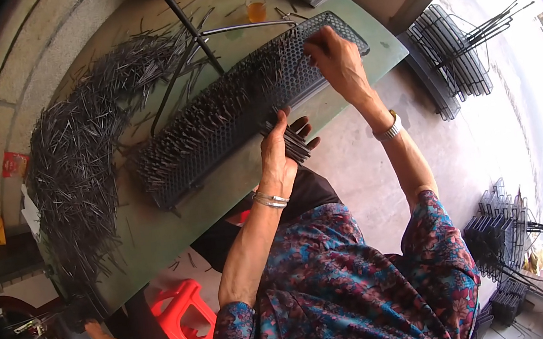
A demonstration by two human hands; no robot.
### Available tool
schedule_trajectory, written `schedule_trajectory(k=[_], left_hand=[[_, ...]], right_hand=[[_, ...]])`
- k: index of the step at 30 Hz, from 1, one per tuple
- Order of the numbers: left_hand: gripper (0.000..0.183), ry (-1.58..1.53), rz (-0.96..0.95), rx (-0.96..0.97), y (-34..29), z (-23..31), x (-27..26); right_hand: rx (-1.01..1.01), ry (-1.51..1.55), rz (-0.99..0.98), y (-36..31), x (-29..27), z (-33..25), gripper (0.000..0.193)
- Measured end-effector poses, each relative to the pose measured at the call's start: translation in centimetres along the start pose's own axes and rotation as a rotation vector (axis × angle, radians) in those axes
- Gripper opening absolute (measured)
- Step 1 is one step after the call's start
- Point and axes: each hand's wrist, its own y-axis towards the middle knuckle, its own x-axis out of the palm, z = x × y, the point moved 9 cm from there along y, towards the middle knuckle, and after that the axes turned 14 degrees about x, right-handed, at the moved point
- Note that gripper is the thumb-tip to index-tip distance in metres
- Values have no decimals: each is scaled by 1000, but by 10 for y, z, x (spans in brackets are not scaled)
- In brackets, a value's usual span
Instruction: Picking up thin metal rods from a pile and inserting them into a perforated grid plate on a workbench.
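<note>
Left grip (276, 150) clasps black rods (295, 146), probably light and stiff, best pinched near one end. Whether the right grip (341, 60), by the table's (141, 236) front edge, holds any is unclear.

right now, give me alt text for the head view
A person's left hand holds a bundle of dark rods while the right hand is over a partly filled perforated rack; loose rods heap on the green table.
</note>
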Motion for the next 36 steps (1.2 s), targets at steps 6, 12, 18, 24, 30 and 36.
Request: schedule_trajectory(k=[6, 12, 18, 24, 30, 36], left_hand=[[21, 87, -9, 53, 5, -1, 1], [14, 98, -12, 39, 0, 2, 3], [17, 92, 6, 56, 0, 4, 8], [18, 87, 4, 75, -1, 8, 9], [17, 95, -30, 117, -3, 13, 10], [20, 131, -27, 120, -4, 9, 12]], right_hand=[[-255, 16, 250, 33, 4, 3, 9], [-317, -41, 262, 36, 6, 0, 11], [-306, -64, 121, 34, 18, 7, 14], [-313, -374, 125, 30, 32, 3, 19], [54, -203, -460, -9, 43, 4, 22], [153, 100, -541, -26, 43, 13, 16]])
